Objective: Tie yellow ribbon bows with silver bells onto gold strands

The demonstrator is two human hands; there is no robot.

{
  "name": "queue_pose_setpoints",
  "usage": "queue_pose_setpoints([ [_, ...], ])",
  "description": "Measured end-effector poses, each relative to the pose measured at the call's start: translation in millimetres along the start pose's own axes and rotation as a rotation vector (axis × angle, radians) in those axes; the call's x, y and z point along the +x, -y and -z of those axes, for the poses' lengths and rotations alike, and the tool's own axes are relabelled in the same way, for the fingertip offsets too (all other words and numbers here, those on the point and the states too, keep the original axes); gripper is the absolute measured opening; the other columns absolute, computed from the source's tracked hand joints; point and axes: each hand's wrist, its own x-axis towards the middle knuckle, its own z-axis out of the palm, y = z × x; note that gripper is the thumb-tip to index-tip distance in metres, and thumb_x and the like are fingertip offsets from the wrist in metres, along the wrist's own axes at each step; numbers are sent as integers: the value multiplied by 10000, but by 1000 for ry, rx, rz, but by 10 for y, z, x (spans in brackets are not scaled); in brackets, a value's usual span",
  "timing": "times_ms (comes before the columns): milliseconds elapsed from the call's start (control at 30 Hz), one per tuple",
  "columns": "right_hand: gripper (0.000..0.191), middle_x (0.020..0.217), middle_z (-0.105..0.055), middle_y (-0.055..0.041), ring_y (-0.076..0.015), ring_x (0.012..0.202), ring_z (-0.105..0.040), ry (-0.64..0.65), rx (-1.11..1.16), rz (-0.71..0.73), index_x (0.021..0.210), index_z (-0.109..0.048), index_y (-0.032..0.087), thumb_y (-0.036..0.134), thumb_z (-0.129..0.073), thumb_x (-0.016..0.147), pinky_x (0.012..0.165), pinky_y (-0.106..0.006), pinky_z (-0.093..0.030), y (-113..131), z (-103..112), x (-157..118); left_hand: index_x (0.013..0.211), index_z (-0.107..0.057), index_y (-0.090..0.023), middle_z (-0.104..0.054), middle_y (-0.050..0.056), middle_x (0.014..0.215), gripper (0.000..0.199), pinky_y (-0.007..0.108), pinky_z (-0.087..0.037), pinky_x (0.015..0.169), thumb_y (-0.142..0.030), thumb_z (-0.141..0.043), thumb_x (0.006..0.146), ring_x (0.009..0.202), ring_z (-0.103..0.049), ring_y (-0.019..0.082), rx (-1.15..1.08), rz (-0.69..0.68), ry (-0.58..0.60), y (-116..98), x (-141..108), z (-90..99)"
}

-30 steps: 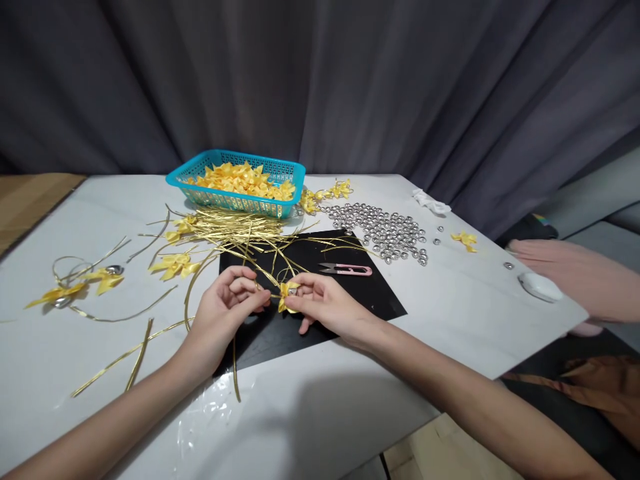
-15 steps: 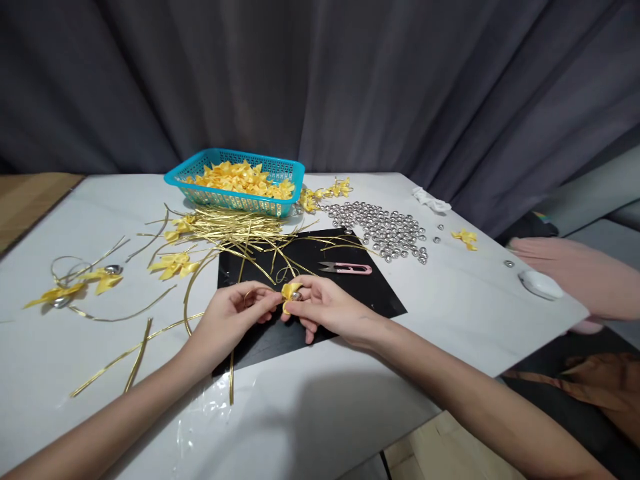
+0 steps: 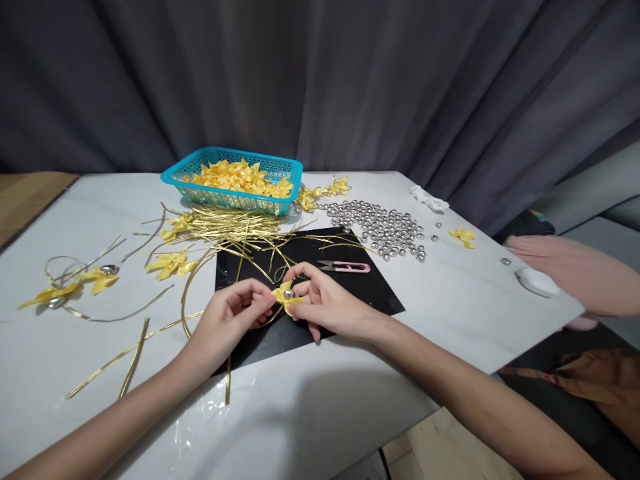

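Over the black mat point(image 3: 310, 253), a yellow ribbon bow point(image 3: 281, 295) with a shiny silver bead point(image 3: 289, 293) at its middle is held between both hands. My left hand point(image 3: 240, 307) pinches the bow's left tip between thumb and fingers. My right hand point(image 3: 325, 300) grips its right side, fingers curled behind it. A thin gold wire curves beneath the bow, partly hidden by the fingers. Just beyond my right hand lie pink thread snips point(image 3: 345, 267). To the left, bows with silver beads and wire point(image 3: 103, 279) rest on the white table point(image 3: 280, 427).
A blue basket point(image 3: 230, 193) full of yellow bows stands at the back, with a bundle of gold wires point(image 3: 230, 223) before it. Many silver beads point(image 3: 385, 227) are spread right of centre. A white computer mouse point(image 3: 537, 282) sits near the right edge.
The bow has turned so its silver bead now faces up and shows more fully. My left fingers have shifted to the bow's left tip, and my right fingers have opened slightly around it.
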Motion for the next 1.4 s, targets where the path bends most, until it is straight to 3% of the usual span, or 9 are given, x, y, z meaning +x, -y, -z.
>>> queue_pose_setpoints([
  [100,359,628,-509,123,-12,359,-417,44,13,5,941,-365,222,85,-561,673,319,-122,-423,22,66,3,618,-609,-188,-557,-19,552,240,227,-388,506,-398,-716,665,512,-475,116,-23,-9,-54,24,3,18],
  [233,357,640,-521,111,-10,379,-417,-55,19,12,923,-402,206,108,-612,652,337,-132,-450,61,130,-17,694,-598,-188,-580,-26,592,242,210,-405,530,-400,-717,688,551,-513,110,-165,6,-159,82,36,47],
  [367,385,711,-564,72,-4,373,-398,-65,7,-62,943,-452,188,290,-717,683,349,-174,-485,52,93,-22,718,-614,-180,-658,9,674,277,231,-463,626,-438,-713,698,652,-595,137,-133,21,-72,81,41,38],
  [500,275,741,-588,27,-3,357,-431,6,-114,-98,889,-558,147,387,-646,787,327,-160,-446,-58,9,26,698,-606,-189,-647,7,677,272,254,-480,676,-442,-705,705,688,-607,154,-158,14,-33,55,34,26],
  [767,153,637,-577,58,-2,329,-414,-38,-68,-58,813,-547,152,273,-639,795,307,-130,-390,-100,-36,36,619,-580,-202,-498,-37,545,289,231,-382,503,-463,-695,666,513,-443,118,16,-10,-45,-3,30,8],
  [900,145,586,-569,51,-8,337,-405,-119,28,-19,706,-542,147,248,-601,793,335,-137,-421,-55,-11,26,642,-605,-195,-556,-15,615,270,229,-421,554,-447,-701,666,587,-502,134,-16,-19,-77,10,36,6],
  [1033,154,500,-523,72,-5,308,-341,-201,87,11,629,-517,153,204,-597,750,304,-131,-364,-43,-3,33,653,-612,-191,-600,8,667,260,249,-460,649,-436,-669,717,679,-561,158,-34,-5,-55,50,38,19],
  [1200,167,444,-489,90,1,263,-311,-214,95,7,583,-503,154,177,-584,728,268,-126,-260,-58,-23,65,636,-625,-185,-604,0,634,247,239,-451,615,-414,-691,701,635,-551,143,-39,-10,-98,84,37,15],
  [1400,151,448,-484,94,2,260,-319,-205,97,23,597,-502,150,185,-595,711,267,-124,-289,-55,13,72,590,-614,-178,-576,-15,572,242,218,-424,556,-383,-684,697,561,-512,117,-25,-7,-116,80,45,24],
])
